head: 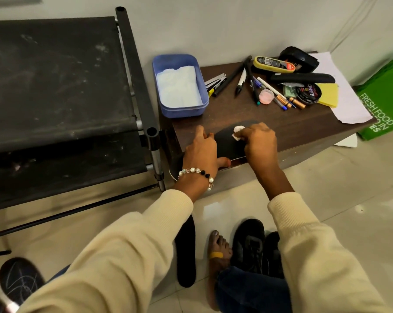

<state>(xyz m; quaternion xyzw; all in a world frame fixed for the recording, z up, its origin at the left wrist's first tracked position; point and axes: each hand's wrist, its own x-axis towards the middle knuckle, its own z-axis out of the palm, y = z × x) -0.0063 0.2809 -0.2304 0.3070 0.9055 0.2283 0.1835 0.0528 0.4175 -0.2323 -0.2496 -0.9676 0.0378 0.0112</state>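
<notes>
A black shoe insole (229, 141) lies on the front edge of a low dark wooden table (281, 123), its heel end hanging over the edge. My left hand (202, 152) holds the insole at its left side, thumb under the near edge. My right hand (259, 141) pinches a small white wad of tissue (238, 131) and presses it on the insole. A second black insole (186, 251) lies on the floor by my foot. A black shoe (251, 245) stands on the floor to the right of that foot.
A blue plastic box (179, 109) with white tissue stands at the table's left. Pens, a pink cap (266, 96), a polish tin (309, 93), a yellow sponge (329, 94), brushes and paper crowd the back right. A black fabric rack (62, 91) stands left; a green bag (385, 102) right.
</notes>
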